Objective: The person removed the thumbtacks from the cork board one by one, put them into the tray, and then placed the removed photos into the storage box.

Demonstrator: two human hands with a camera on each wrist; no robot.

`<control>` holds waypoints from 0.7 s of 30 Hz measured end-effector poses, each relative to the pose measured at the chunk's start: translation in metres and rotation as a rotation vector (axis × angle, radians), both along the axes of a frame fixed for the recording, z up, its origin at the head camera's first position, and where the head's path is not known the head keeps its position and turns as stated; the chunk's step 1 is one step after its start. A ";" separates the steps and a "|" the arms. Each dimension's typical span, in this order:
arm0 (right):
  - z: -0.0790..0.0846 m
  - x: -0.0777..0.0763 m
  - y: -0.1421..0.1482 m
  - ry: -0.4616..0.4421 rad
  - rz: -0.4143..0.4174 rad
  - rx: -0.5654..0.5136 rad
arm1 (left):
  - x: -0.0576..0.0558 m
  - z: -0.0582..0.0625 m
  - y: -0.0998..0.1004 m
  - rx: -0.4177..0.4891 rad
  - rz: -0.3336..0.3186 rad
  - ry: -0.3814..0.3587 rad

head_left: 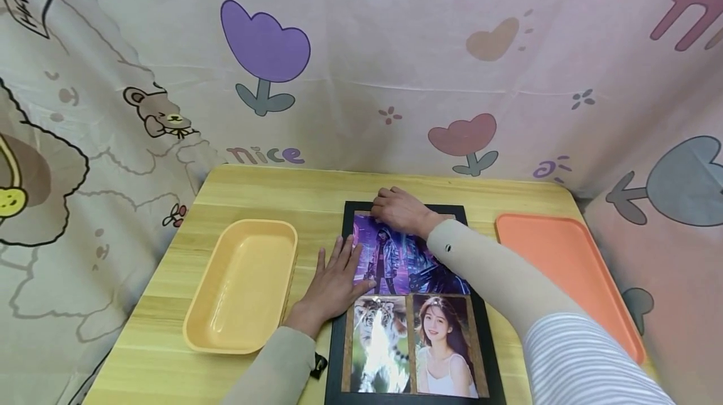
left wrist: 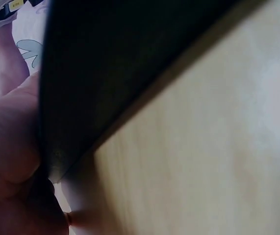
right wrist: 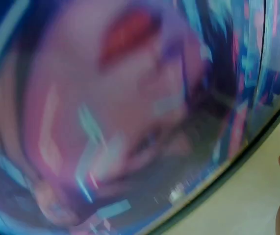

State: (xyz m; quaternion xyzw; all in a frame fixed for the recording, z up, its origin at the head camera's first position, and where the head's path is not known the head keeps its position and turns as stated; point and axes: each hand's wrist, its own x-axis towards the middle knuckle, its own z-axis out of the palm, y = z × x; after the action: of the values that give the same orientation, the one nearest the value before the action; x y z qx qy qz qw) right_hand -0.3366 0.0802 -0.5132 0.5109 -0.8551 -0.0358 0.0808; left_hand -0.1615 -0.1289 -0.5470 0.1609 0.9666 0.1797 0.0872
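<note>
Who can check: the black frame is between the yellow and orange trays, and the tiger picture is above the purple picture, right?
Not quite: the head view shows the tiger picture below the purple picture. The black frame is indeed between the yellow tray and the orange tray.

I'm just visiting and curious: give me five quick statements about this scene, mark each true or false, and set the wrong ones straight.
1. The yellow tray stands left of the black frame. True.
2. The left hand is inside the yellow tray. False: the left hand lies at the frame's left side.
3. The right hand is at the frame's far end. True.
4. The tiger picture is in the far row. False: the tiger picture is in the near row.
5. The orange tray is right of the frame. True.
</note>
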 end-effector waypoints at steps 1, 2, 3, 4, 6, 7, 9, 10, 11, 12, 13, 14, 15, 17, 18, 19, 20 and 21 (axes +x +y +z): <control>-0.002 0.001 0.001 -0.030 -0.023 -0.029 | 0.000 0.000 0.000 0.004 0.001 -0.001; -0.003 0.002 0.001 -0.062 -0.046 -0.060 | 0.000 -0.001 0.000 0.008 0.002 -0.001; -0.004 0.004 0.002 -0.094 -0.069 -0.087 | 0.000 -0.002 0.000 0.012 0.002 -0.001; -0.006 0.005 0.002 -0.121 -0.088 -0.111 | 0.000 -0.002 0.000 0.017 0.003 0.002; -0.007 0.007 0.002 -0.156 -0.118 -0.146 | 0.000 -0.003 0.000 0.026 0.004 0.006; -0.008 0.008 0.002 -0.164 -0.125 -0.156 | 0.000 -0.003 -0.001 0.024 0.006 0.005; -0.008 0.009 0.001 -0.169 -0.137 -0.163 | 0.000 -0.002 -0.001 0.023 0.008 0.000; -0.008 0.009 0.001 -0.167 -0.137 -0.164 | 0.000 -0.001 -0.001 0.018 0.009 -0.002; -0.008 0.009 0.001 -0.163 -0.135 -0.160 | 0.001 -0.001 -0.001 0.017 0.010 -0.007; -0.008 0.008 0.000 -0.156 -0.128 -0.153 | 0.001 -0.001 -0.001 0.017 0.012 -0.009; -0.007 0.008 0.000 -0.146 -0.117 -0.142 | 0.000 -0.001 -0.001 0.014 0.012 -0.012; -0.007 0.007 0.000 -0.135 -0.105 -0.130 | 0.000 0.000 -0.001 0.013 0.012 -0.014; -0.006 0.006 0.000 -0.121 -0.088 -0.116 | 0.000 0.000 -0.001 0.010 0.012 -0.017; -0.004 0.004 -0.001 -0.083 -0.053 -0.079 | 0.001 0.000 -0.001 0.009 0.011 -0.023; -0.003 0.003 -0.001 -0.062 -0.035 -0.059 | 0.001 0.000 -0.001 0.014 0.010 -0.025; -0.002 0.002 -0.001 -0.044 -0.020 -0.039 | 0.001 0.001 -0.001 0.016 0.008 -0.027; -0.001 0.001 -0.002 -0.028 -0.006 -0.017 | 0.001 0.001 -0.001 0.023 0.005 -0.028; 0.000 0.001 -0.002 -0.011 0.008 0.004 | 0.001 0.001 0.000 0.031 0.002 -0.026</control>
State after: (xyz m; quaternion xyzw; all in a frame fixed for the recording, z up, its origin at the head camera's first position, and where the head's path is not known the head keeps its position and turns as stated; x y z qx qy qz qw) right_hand -0.3359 0.0778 -0.5134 0.5147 -0.8534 -0.0344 0.0750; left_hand -0.1602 -0.1294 -0.5458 0.1589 0.9626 0.1967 0.0973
